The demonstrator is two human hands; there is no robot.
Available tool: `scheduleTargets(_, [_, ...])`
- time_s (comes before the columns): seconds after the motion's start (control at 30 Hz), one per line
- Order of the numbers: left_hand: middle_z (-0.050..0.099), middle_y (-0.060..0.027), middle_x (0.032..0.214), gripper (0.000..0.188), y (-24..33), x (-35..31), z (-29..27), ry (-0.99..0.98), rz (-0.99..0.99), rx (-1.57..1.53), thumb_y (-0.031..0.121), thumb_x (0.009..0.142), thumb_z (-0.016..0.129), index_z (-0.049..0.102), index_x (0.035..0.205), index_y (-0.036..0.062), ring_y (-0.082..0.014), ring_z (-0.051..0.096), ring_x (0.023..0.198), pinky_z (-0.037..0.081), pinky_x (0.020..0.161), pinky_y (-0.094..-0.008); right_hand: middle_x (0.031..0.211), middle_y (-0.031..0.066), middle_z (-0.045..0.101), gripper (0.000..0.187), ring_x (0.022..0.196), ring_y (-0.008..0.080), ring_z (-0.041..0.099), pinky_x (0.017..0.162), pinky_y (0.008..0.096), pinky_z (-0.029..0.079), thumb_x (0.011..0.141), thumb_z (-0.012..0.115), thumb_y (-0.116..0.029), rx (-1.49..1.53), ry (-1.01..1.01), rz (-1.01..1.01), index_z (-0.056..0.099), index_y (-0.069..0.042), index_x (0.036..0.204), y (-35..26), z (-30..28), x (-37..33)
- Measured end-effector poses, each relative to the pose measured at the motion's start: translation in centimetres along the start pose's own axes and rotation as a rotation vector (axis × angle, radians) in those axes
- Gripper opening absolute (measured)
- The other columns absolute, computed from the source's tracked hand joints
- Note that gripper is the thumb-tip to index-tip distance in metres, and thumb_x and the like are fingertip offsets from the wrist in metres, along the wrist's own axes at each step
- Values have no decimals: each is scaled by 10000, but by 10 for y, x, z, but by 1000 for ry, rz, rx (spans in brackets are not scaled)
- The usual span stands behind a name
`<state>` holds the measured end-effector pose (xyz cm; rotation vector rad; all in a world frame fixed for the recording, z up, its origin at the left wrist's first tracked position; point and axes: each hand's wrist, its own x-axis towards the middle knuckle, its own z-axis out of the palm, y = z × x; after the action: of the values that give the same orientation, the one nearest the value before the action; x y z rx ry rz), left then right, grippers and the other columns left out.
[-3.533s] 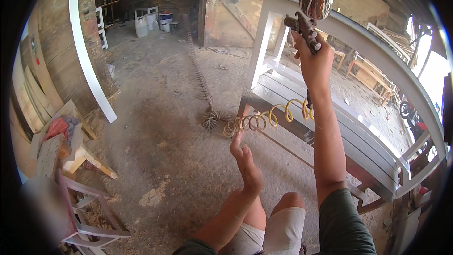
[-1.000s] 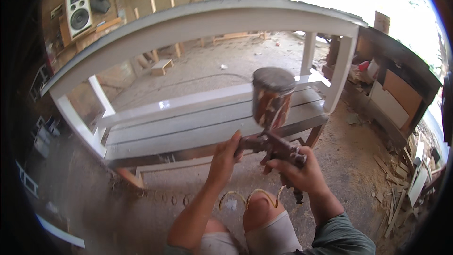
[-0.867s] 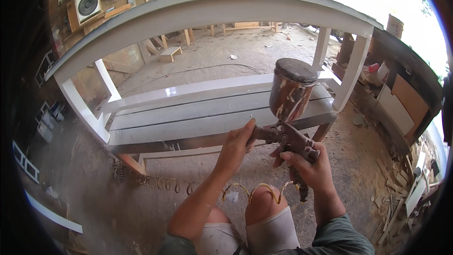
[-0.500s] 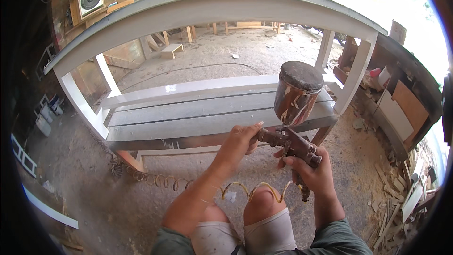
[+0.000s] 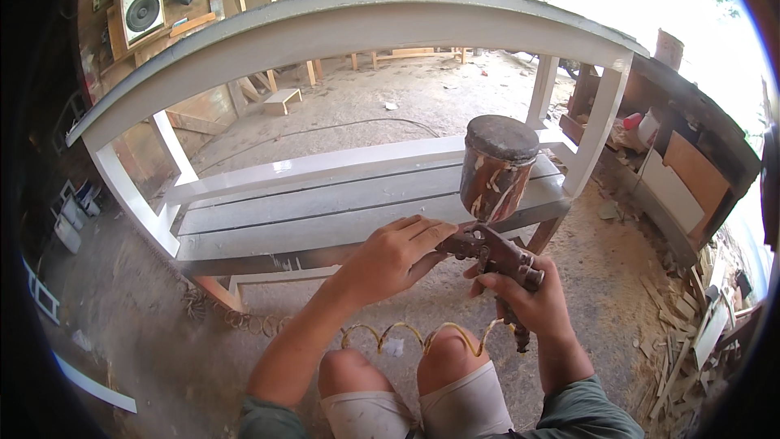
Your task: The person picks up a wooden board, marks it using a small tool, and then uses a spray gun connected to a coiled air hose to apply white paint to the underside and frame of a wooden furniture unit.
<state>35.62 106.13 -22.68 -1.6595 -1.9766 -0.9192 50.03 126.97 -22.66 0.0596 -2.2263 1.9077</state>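
In my right hand (image 5: pixel 532 297) is a brown, paint-stained spray gun (image 5: pixel 508 256), its fingers wrapped round the handle. A paint cup (image 5: pixel 497 171) with a dark lid and white drips stands upright on the gun. My left hand (image 5: pixel 398 256) is at the gun's front end, with straight fingers above the nozzle and the thumb below, closing on it. A coiled yellowish hose (image 5: pixel 406 333) runs across in front of my knees. Beyond the gun stands a long white-painted wooden frame (image 5: pixel 341 28) with a slatted lower shelf (image 5: pixel 325 207); its front edge is partly bare reddish wood.
Wood scraps (image 5: pixel 670 358) lie at the right, near a dark cabinet-like piece (image 5: pixel 682 171). A small wooden stool (image 5: pixel 283 102) stands behind the frame. White containers (image 5: pixel 69 223) are at the left. A loudspeaker (image 5: pixel 142 0) is at the upper left.
My left hand has shifted from a curled grip with the thumb on top to straighter fingers over the nozzle. Gun and cup have moved slightly left as the view shifted.
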Motion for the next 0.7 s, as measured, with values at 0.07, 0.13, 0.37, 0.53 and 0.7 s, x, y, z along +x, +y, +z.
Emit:
scheduleTargets(0.07, [706,-140,1090,521,-4,5,4,9,15,41,63,802,771,599,1292,28,-342,687,988,560,855,-422,992,121,755,336,793,135,713,503,213,515,929,689,-53,-13,-14,19,649,50,1246,0,-5,1])
scheduleTargets(0.13, [706,-148,1083,526,1,7,9,27,21,96,37,779,775,599,1275,22,-341,691,968,562,843,-421,990,104,758,322,783,119,708,498,209,507,934,699,-75,12,-3,35,661,46,1230,0,-6,0])
scheduleTargets(0.37, [710,-165,1037,416,1,14,22,63,54,110,13,779,793,594,1143,-12,-341,714,903,593,759,-413,790,21,735,300,539,43,563,469,218,440,926,763,-210,67,45,34,722,6,1130,-4,-10,-4])
scheduleTargets(0.53, [714,-163,1059,413,-1,20,33,112,91,84,47,794,802,580,1139,1,-329,718,906,587,770,-404,779,15,733,318,529,44,560,464,224,435,929,760,-225,51,42,-5,714,-4,1153,0,-17,-7])
scheduleTargets(0.7, [702,-152,1154,530,13,35,39,280,71,185,221,822,810,572,1255,30,-318,675,1070,498,931,-454,787,17,738,275,522,46,560,462,222,432,945,738,-230,36,139,40,718,-28,1132,-7,-27,-10])
